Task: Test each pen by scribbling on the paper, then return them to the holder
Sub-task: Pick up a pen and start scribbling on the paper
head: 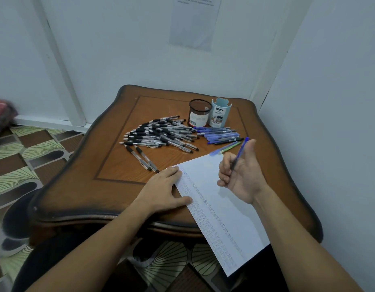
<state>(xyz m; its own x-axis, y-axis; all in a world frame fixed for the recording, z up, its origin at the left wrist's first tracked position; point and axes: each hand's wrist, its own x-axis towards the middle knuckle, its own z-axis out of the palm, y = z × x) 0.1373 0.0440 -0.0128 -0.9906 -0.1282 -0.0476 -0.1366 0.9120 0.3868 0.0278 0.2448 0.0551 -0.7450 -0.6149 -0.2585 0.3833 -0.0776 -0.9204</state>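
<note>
A white sheet of paper [216,207] lies slanted across the table's near right side, with rows of scribbles down its left part. My left hand [163,189] rests flat on the paper's left edge. Above the paper, my right hand [240,173] is raised palm-up and grips a blue pen [241,150], which points up and away. A heap of black-capped pens [159,134] lies mid-table, with a smaller group of blue pens [220,134] to its right. Behind them stand a black mesh holder [199,113] and a light blue holder [220,113].
The brown wooden table [119,161] has curved edges and stands in a corner against white walls. Two black pens [144,158] lie apart from the heap, near my left hand. Another pair of pens [227,148] lies at the paper's top corner. Patterned floor lies to the left.
</note>
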